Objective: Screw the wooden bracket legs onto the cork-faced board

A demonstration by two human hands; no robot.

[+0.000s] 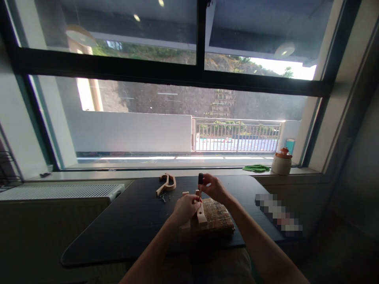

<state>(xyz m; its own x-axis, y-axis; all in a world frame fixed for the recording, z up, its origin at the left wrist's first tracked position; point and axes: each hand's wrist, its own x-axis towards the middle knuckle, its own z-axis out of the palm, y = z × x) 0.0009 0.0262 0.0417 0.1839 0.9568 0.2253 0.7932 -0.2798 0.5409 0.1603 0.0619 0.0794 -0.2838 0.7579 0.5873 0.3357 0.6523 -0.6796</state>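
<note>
In the head view, my right hand (215,188) is closed around the black handle of a screwdriver (200,178), which stands upright with its tip down. My left hand (186,206) has its fingers pinched close to the lower end of the shaft. What lies between those fingertips is hidden. Beneath both hands is a pale wooden piece (201,216) with a dark hole in its near part. It rests against a brown, wrapped, patterned block (217,217). More pale wood shows under and beyond my left hand.
All this is on a black table (118,232). Farther back lie curved wooden parts (167,184) and several small screws (163,197). A green cloth (256,168) and a lidded jar (281,162) sit on the windowsill. A radiator (68,192) stands at the left, and a blurred-out item (278,215) is at the right.
</note>
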